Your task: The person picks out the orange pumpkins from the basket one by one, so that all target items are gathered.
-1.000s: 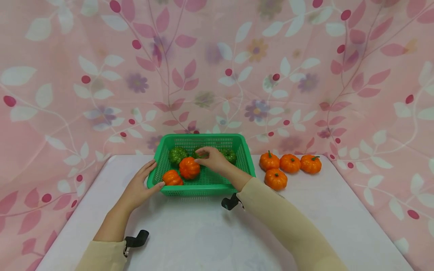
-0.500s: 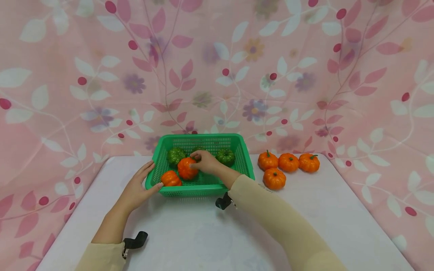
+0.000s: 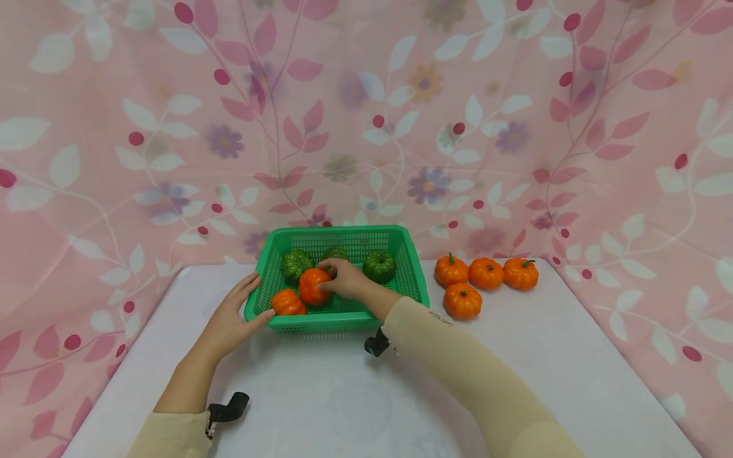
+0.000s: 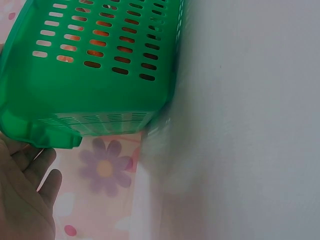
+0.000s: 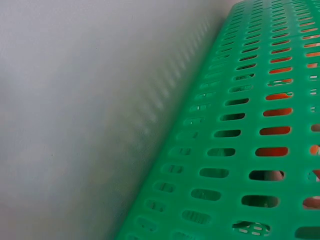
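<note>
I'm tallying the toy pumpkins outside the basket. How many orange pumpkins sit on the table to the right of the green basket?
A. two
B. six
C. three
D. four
D: the head view shows four orange pumpkins on the table right of the green basket, three in a row and one in front.

There are six orange pumpkins: two in the one green basket and four on the one white table. There are three green pumpkins in the basket
</note>
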`<state>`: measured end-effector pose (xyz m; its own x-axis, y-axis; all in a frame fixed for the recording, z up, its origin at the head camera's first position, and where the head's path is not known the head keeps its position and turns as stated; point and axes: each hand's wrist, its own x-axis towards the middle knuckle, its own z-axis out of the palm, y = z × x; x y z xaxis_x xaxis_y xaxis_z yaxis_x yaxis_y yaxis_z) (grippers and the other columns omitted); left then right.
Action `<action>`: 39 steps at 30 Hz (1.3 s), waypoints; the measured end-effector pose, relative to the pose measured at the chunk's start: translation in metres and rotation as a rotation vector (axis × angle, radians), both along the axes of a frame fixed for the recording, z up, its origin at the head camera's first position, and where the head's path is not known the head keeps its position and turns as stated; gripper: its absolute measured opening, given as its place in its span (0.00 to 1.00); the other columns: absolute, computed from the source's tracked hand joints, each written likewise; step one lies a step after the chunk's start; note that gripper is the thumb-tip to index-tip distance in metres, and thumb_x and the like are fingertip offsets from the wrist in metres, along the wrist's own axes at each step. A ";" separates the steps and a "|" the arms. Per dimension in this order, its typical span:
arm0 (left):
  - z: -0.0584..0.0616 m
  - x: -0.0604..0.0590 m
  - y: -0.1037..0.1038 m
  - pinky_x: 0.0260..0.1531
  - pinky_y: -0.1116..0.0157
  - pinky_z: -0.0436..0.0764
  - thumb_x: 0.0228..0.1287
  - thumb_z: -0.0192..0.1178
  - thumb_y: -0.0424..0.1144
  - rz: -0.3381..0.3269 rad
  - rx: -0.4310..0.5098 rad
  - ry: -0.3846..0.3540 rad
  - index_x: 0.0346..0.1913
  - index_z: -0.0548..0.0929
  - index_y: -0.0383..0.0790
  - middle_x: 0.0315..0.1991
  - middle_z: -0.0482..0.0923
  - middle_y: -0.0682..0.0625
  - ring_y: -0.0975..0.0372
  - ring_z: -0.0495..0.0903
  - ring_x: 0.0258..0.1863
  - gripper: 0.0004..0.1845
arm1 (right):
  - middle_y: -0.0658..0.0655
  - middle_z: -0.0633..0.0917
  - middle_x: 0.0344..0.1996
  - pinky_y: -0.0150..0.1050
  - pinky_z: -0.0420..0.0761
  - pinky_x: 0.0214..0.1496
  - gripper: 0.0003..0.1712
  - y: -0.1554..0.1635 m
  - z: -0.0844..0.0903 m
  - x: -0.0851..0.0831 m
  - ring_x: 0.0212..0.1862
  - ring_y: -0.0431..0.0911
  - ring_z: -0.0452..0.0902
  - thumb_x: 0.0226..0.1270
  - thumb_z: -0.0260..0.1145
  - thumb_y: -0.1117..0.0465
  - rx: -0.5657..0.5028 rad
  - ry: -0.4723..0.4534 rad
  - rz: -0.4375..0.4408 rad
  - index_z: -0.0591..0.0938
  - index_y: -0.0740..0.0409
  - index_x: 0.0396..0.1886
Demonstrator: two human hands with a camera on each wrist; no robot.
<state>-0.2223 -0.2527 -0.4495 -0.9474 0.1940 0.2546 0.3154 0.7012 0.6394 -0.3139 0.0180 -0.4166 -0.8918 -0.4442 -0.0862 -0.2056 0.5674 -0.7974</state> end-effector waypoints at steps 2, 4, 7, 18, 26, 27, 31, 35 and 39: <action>0.000 0.000 0.000 0.65 0.31 0.57 0.65 0.67 0.53 -0.001 0.001 0.000 0.78 0.59 0.37 0.80 0.50 0.45 0.39 0.52 0.75 0.46 | 0.61 0.79 0.57 0.44 0.83 0.50 0.32 0.000 0.000 0.000 0.56 0.54 0.78 0.68 0.70 0.61 -0.017 -0.023 0.015 0.73 0.53 0.71; 0.001 0.000 0.000 0.65 0.31 0.57 0.65 0.67 0.53 0.000 0.000 0.000 0.78 0.59 0.37 0.80 0.50 0.45 0.39 0.52 0.75 0.46 | 0.61 0.79 0.57 0.44 0.83 0.51 0.33 -0.001 0.000 0.000 0.57 0.54 0.77 0.68 0.70 0.61 -0.030 -0.042 0.025 0.73 0.53 0.72; 0.002 0.001 0.000 0.65 0.31 0.57 0.65 0.66 0.53 0.000 -0.002 0.000 0.78 0.59 0.37 0.80 0.50 0.45 0.39 0.52 0.75 0.45 | 0.61 0.79 0.56 0.43 0.83 0.50 0.32 -0.001 0.000 0.000 0.56 0.54 0.78 0.66 0.72 0.62 -0.052 -0.062 0.023 0.75 0.53 0.70; 0.001 0.000 -0.001 0.65 0.31 0.56 0.65 0.67 0.53 0.003 0.000 -0.005 0.78 0.59 0.38 0.80 0.50 0.45 0.39 0.52 0.75 0.45 | 0.61 0.79 0.53 0.52 0.83 0.53 0.28 0.006 0.007 0.003 0.51 0.53 0.79 0.63 0.74 0.62 -0.123 -0.085 0.010 0.79 0.51 0.63; 0.000 0.000 0.001 0.65 0.30 0.57 0.65 0.66 0.53 -0.002 0.003 0.001 0.78 0.59 0.38 0.80 0.50 0.46 0.39 0.52 0.75 0.45 | 0.56 0.79 0.57 0.42 0.83 0.48 0.28 0.029 0.021 0.015 0.55 0.51 0.77 0.64 0.74 0.58 -0.075 0.008 0.037 0.79 0.46 0.64; 0.000 0.000 0.001 0.65 0.30 0.57 0.65 0.66 0.53 -0.002 0.003 0.000 0.78 0.59 0.39 0.80 0.50 0.46 0.39 0.52 0.75 0.45 | 0.56 0.79 0.58 0.42 0.83 0.48 0.28 0.033 0.024 0.017 0.55 0.52 0.77 0.64 0.74 0.58 -0.077 0.011 0.033 0.79 0.45 0.64; 0.000 0.001 0.002 0.65 0.31 0.57 0.65 0.66 0.53 -0.004 0.001 0.002 0.78 0.59 0.38 0.80 0.50 0.45 0.39 0.52 0.75 0.45 | 0.57 0.78 0.59 0.45 0.84 0.50 0.28 0.050 0.034 0.029 0.54 0.53 0.79 0.64 0.74 0.59 -0.112 0.013 0.017 0.78 0.46 0.64; 0.001 0.001 0.002 0.65 0.31 0.56 0.65 0.67 0.53 -0.007 0.008 0.006 0.78 0.59 0.38 0.80 0.50 0.45 0.39 0.52 0.75 0.45 | 0.57 0.78 0.58 0.48 0.84 0.52 0.28 0.069 0.043 0.036 0.53 0.53 0.80 0.64 0.74 0.61 -0.181 0.014 0.006 0.79 0.46 0.64; 0.001 0.002 0.001 0.64 0.30 0.57 0.65 0.67 0.52 -0.004 0.006 0.007 0.78 0.59 0.38 0.80 0.50 0.45 0.39 0.52 0.75 0.45 | 0.57 0.78 0.58 0.44 0.85 0.49 0.28 0.087 0.052 0.044 0.53 0.51 0.81 0.64 0.74 0.60 -0.206 0.061 -0.010 0.78 0.46 0.64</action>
